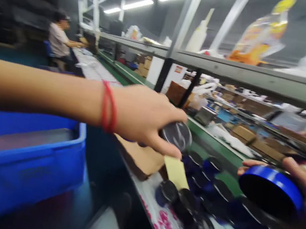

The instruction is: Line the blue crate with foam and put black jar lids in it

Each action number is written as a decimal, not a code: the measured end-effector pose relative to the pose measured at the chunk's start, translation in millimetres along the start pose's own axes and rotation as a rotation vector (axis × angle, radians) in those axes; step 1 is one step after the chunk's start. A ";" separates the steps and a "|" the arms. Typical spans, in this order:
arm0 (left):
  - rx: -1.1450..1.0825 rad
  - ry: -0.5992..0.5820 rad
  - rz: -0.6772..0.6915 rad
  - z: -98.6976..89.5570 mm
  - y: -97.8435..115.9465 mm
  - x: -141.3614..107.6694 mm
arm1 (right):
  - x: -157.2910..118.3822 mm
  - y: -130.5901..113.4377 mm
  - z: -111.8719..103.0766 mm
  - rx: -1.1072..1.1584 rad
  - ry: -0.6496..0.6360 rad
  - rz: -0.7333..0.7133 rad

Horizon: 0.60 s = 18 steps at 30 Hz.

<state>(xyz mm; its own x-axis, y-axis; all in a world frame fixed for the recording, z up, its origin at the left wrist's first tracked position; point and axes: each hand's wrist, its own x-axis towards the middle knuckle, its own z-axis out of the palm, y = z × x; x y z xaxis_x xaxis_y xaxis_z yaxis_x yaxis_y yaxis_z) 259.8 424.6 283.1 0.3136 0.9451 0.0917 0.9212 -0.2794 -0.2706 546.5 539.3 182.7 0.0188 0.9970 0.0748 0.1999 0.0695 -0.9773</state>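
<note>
Two hands busy: left hand [143, 118] fingers pinch a dark lid [177, 135], right hand [302, 186] grips a blue jar [271, 189], many jars [198, 212] wait uncapped on the bench [164, 222].

A factory assembly line: long conveyor bench [136, 75], overhead shelf [253, 74], seated co-worker [58, 38].

In my right hand [304, 194] the blue lid [271, 189] looks like glossy plastic, as does the smooth blue bin [14, 169], while the cardboard [142, 157] looks matt and brown.
</note>
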 end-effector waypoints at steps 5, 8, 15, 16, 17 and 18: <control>0.040 -0.074 -0.803 49.1 -144.1 -120.3 | 6.3 -41.9 154.1 0.026 -0.405 -0.085; -0.005 -0.199 -0.979 116.3 -206.8 -175.8 | -14.3 -65.6 254.8 -0.061 -0.704 -0.391; -0.230 -0.515 -1.046 301.9 -282.2 -233.2 | -87.0 -64.4 466.4 -0.746 -1.317 -1.168; -0.264 -0.545 -1.045 327.3 -284.9 -236.3 | -97.2 -54.8 489.4 -0.817 -1.408 -1.216; -0.301 -0.571 -1.043 351.2 -285.7 -238.6 | -107.0 -43.4 510.2 -0.897 -1.488 -1.263; -0.339 -0.592 -1.042 373.3 -285.0 -240.1 | -116.4 -30.6 529.1 -0.971 -1.557 -1.304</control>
<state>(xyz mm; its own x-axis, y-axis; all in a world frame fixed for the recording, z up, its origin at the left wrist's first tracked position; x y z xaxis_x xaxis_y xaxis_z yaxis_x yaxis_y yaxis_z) -163.9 340.6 -19.6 -0.6723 0.6494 -0.3554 0.7095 0.7023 -0.0589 19.8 438.8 99.1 -0.9243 -0.2913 -0.2465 -0.2636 0.9545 -0.1394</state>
